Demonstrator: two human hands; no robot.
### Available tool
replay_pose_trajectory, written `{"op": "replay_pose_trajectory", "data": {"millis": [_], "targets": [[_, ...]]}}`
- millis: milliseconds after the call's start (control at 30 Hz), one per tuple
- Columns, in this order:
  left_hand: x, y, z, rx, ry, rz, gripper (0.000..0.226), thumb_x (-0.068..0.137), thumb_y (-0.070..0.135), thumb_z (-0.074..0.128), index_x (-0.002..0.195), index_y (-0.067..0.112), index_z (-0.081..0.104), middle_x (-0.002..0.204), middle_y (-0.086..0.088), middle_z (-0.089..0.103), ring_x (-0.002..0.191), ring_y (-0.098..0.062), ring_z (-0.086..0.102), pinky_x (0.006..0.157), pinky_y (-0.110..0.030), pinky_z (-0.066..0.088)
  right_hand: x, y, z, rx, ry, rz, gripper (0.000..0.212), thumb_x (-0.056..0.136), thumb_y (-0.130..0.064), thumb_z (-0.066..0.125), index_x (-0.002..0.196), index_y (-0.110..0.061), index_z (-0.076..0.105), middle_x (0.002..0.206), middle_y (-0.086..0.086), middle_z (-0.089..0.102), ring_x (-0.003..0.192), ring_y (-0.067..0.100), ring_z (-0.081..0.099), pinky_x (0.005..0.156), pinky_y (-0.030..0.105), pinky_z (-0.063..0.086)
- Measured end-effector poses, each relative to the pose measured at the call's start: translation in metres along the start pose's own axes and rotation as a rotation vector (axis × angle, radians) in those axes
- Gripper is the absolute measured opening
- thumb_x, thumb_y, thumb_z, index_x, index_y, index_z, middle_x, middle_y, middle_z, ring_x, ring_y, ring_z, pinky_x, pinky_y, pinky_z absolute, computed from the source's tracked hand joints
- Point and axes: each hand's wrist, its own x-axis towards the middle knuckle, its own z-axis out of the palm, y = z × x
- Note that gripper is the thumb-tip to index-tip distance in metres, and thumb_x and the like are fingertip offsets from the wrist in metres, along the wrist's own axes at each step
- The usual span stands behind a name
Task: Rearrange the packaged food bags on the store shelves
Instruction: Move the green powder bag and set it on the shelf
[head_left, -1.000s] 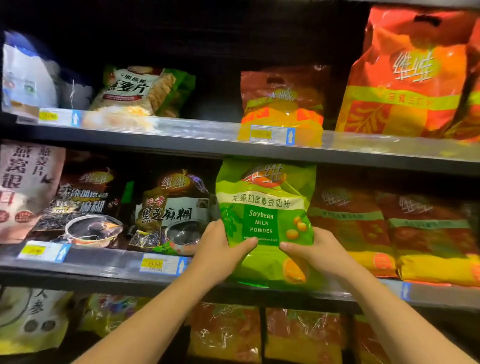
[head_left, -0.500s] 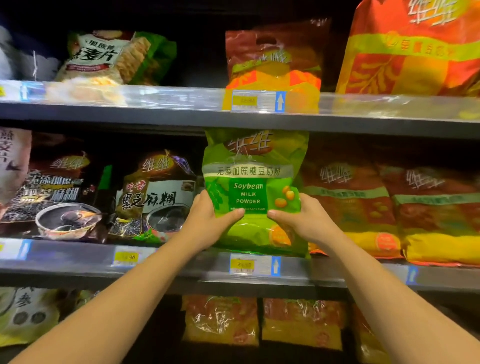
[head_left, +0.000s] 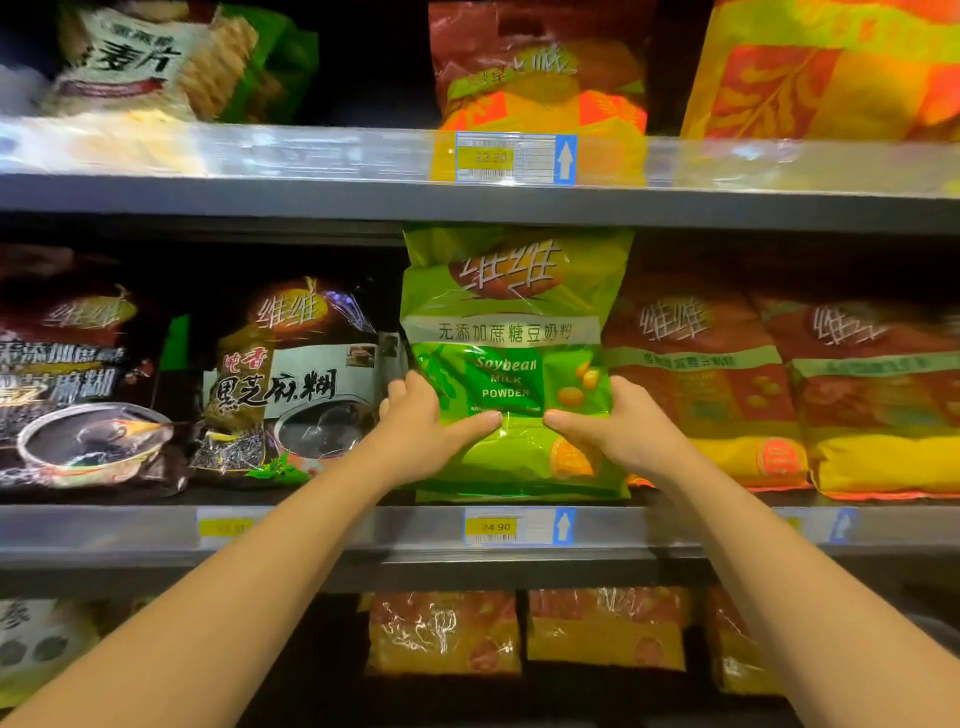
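A green bag of soybean milk powder (head_left: 511, 322) stands upright on the middle shelf (head_left: 363, 525), its top just under the shelf above. My left hand (head_left: 426, 423) grips its lower left side, thumb across the front. My right hand (head_left: 618, 428) grips its lower right side the same way. Black sesame paste bags (head_left: 291, 384) stand to its left and red-and-yellow bags (head_left: 696, 384) to its right.
The upper shelf (head_left: 311, 156) carries an oat cereal bag (head_left: 156, 57), a red-orange bag (head_left: 540, 67) and a large orange bag (head_left: 831, 67). The lower shelf holds several yellow-red bags (head_left: 447, 634). Price tags (head_left: 514, 526) line the shelf edges.
Both hands have pushed the green bag back and upright onto the middle shelf. The view has dropped and moved closer to the shelves.
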Motion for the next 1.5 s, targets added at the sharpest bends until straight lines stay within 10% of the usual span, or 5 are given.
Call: {"op": "replay_pose_trajectory", "data": {"millis": [233,767,900,1133,1500], "targets": [[-0.004,-0.005,-0.003,0.099,-0.077,0.006,0.115,0.075,0.083,0.06,0.15,0.001,0.027,0.151,-0.014,0.033,0.135,-0.033,0.042,0.109,-0.048,0.044,-0.017,-0.002,0.0,0.007,-0.022,0.011,0.054,0.081,-0.026,0.091,0.128,-0.017,0.066,0.115,-0.009,0.075,0.106,0.013,0.072,0.095,0.037,0.059],[-0.024,-0.011,-0.001,0.071,-0.272,0.021,0.149,0.033,0.109,0.048,0.153,0.022,0.039,0.15,-0.004,0.047,0.133,-0.027,0.051,0.111,-0.049,0.045,-0.033,-0.003,-0.017,-0.047,-0.221,0.178,0.028,0.074,-0.025,0.095,0.092,-0.02,0.073,0.078,-0.018,0.077,0.073,0.0,0.072,0.062,0.016,0.056],[-0.025,-0.009,-0.005,0.047,-0.281,0.018,0.143,0.037,0.106,0.055,0.151,0.021,0.043,0.147,-0.004,0.052,0.129,-0.026,0.055,0.109,-0.047,0.047,-0.033,-0.009,-0.02,-0.126,-0.226,0.188,0.03,0.07,-0.034,0.097,0.088,-0.02,0.076,0.09,-0.012,0.079,0.089,0.013,0.073,0.09,0.035,0.061],[-0.026,-0.003,-0.019,0.06,-0.338,0.068,0.083,0.073,0.082,0.067,0.138,0.032,0.056,0.131,0.007,0.066,0.114,-0.015,0.064,0.106,-0.04,0.049,-0.038,-0.026,-0.022,-0.298,-0.17,0.22,0.081,0.066,-0.048,0.097,0.126,-0.02,0.05,0.124,-0.003,0.066,0.115,0.021,0.065,0.102,0.043,0.055],[-0.055,-0.028,-0.074,0.302,-0.205,0.065,0.109,0.082,0.075,0.064,0.159,0.008,0.029,0.159,-0.013,0.044,0.141,-0.031,0.047,0.112,-0.039,0.042,-0.083,-0.082,-0.006,-0.767,-0.041,0.299,0.099,0.082,-0.062,0.079,0.153,-0.009,0.035,0.151,0.017,0.046,0.137,0.037,0.049,0.111,0.052,0.047]]}}
